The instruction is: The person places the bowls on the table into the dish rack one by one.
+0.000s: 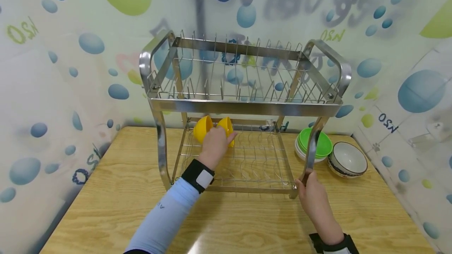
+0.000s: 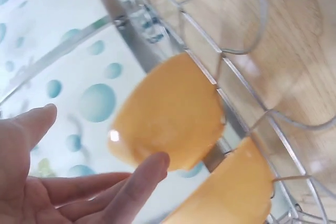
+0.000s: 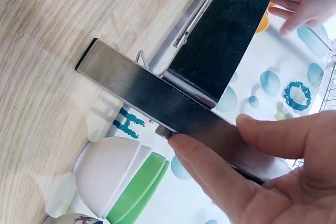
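Observation:
A two-tier metal dish rack (image 1: 247, 108) stands on the wooden table. Two yellow bowls, one on the left (image 1: 202, 129) and one on the right (image 1: 226, 124), stand tilted on its lower wire shelf. My left hand (image 1: 214, 146) reaches in at these bowls. In the left wrist view its fingers are extended, thumb apart, and a fingertip overlaps one yellow bowl (image 2: 168, 108); whether it touches is unclear. Low on the rack's front right leg (image 3: 157, 98), my right hand (image 1: 315, 203) grips the metal, thumb on one side and fingers on the other.
Right of the rack, green bowls (image 1: 323, 144) sit stacked on white ones (image 1: 299, 150). Next to them are white bowls with a dark patterned outside (image 1: 347, 159). A patterned sheet (image 1: 88, 89) hangs behind the table (image 1: 120, 191). The rack's upper shelf has upright wire dividers.

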The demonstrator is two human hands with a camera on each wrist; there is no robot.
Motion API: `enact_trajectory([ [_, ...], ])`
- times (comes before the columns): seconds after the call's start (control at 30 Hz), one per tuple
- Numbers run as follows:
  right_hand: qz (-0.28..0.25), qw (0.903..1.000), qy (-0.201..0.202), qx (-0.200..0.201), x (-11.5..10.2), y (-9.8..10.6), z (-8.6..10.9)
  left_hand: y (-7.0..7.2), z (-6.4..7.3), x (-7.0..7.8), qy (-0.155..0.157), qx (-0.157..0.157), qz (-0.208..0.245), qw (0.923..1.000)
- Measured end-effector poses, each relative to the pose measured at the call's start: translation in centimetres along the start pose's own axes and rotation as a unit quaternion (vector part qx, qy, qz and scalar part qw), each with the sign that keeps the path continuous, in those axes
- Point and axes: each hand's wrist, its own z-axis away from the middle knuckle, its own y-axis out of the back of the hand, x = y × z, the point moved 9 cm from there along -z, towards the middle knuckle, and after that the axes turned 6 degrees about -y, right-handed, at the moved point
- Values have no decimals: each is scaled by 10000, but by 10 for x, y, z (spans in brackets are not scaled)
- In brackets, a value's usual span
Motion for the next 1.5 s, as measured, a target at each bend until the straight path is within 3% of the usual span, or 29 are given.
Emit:
enact_trajectory([
  [0.1,-6,9999,-93,-88,1,-1,0,9,7,6,-192,132,258,9994],
  [0.37,-18,9999,-67,-89,1,-2,-1,25,26,11,-377,559,348,9971],
  [0.67,-17,9999,130,-96,-2,2,-3,44,52,18,-861,1374,1006,9816],
  [0.83,-77,9984,401,-400,-2,5,-5,46,64,17,-897,1546,1217,9763],
  [1.07,-209,9946,155,-1008,6,6,-11,46,82,16,-878,1819,1632,9657],
  [1.27,-372,9972,227,-609,5,18,-17,43,91,11,-712,2017,1951,9572],
  [1.5,-494,9975,151,483,11,43,-25,31,96,2,-484,2013,2161,9541],
])
